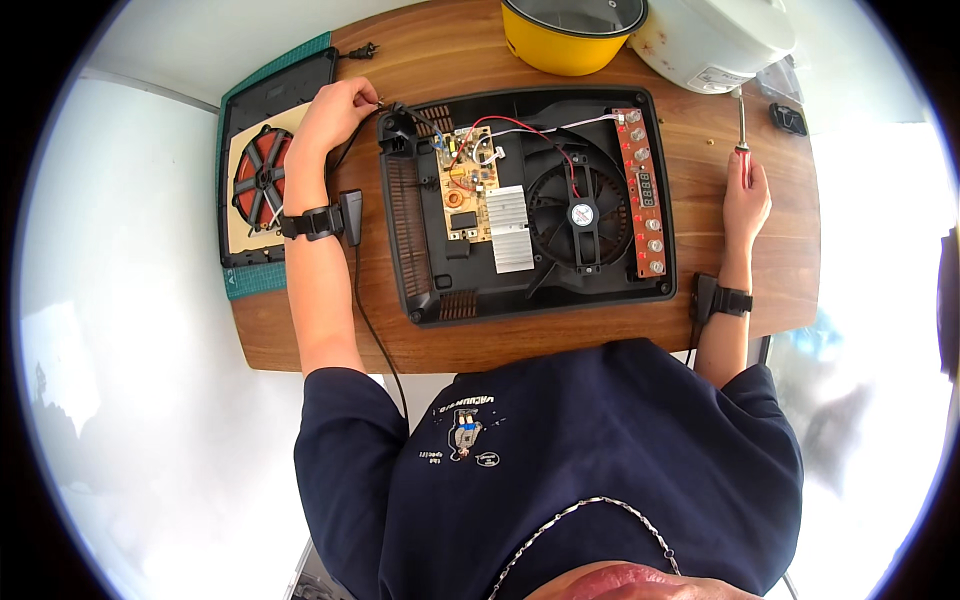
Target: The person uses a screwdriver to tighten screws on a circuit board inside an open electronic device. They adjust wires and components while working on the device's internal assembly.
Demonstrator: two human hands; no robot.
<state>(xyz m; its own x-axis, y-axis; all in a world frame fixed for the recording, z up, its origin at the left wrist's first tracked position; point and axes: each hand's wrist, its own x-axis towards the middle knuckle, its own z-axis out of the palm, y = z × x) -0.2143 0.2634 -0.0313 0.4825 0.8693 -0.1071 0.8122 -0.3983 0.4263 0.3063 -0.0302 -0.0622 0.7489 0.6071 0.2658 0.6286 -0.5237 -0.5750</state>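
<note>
My right hand (748,200) is wrapped round the handle of a screwdriver (742,130), its metal shaft pointing away from me, to the right of an opened induction cooker base (540,305). My left hand (335,115) is closed in a pinch beside the base's far left corner, near the black power cord (347,148); whatever its fingertips hold is too small to make out. Inside the black base sit a tan circuit board (465,175), a silver heat sink (511,228), a black fan (582,213) and a red control board (643,190) along the right edge.
At the left, a black-framed panel with a round coil (262,178) lies on a green cutting mat (258,282). A plug (362,51) rests beyond it. A yellow pot (570,48), a white appliance (705,45) and a small black object (788,119) stand toward the back of the wooden table (560,335).
</note>
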